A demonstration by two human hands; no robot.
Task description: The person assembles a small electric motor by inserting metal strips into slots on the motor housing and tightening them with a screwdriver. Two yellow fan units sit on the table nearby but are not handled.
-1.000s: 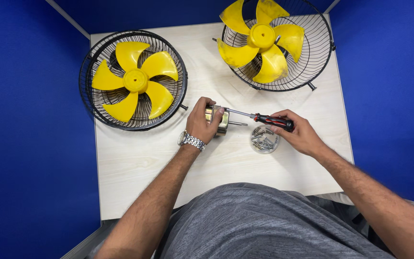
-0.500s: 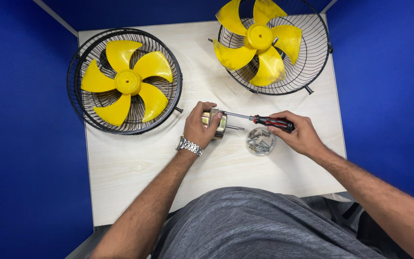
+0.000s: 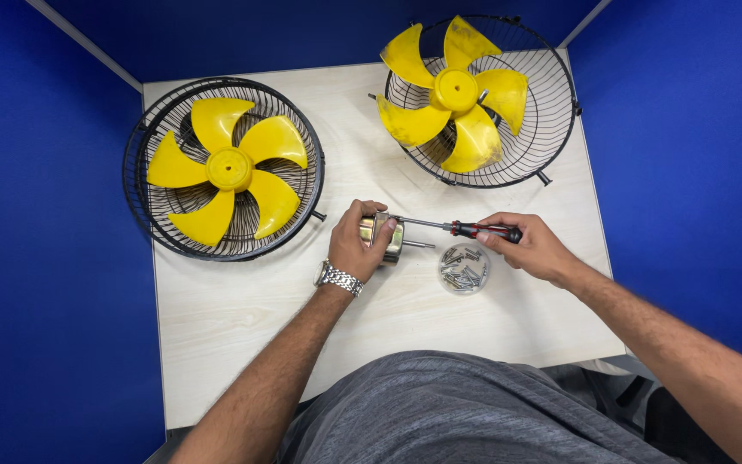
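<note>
While the left hand point(image 3: 361, 245) wraps its fingers point(image 3: 386, 232) shut around a small brass-coloured motor point(image 3: 391, 240), that motor sits near the middle of the pale wooden surface point(image 3: 242, 326), its thin shaft point(image 3: 421, 245) pointing out toward the person's right.

Item, screwdriver point(image 3: 461, 228): red-and-black handle, slim metal shank. Long axis runs nearly level, left to right across the view, handle to the right and tip to the left, meeting the top of the motor just beside the left fingertips. The right hand point(image 3: 532, 247) has its fingers closed on the handle.

Item, relation: the motor lies straight left of the right hand, along the line of the shank; the left hand is on it, the right reaches it only through the tool.

Item, clear round dish of screws point(image 3: 464, 269): just below the shank, between the two hands, touching neither.

Item, two black wire fan guards with yellow blades, one at far left point(image 3: 227, 167), one at far right point(image 3: 465, 96), both well apart from the hands.

Item, metal wristwatch point(image 3: 337, 277) on the left wrist.
</note>
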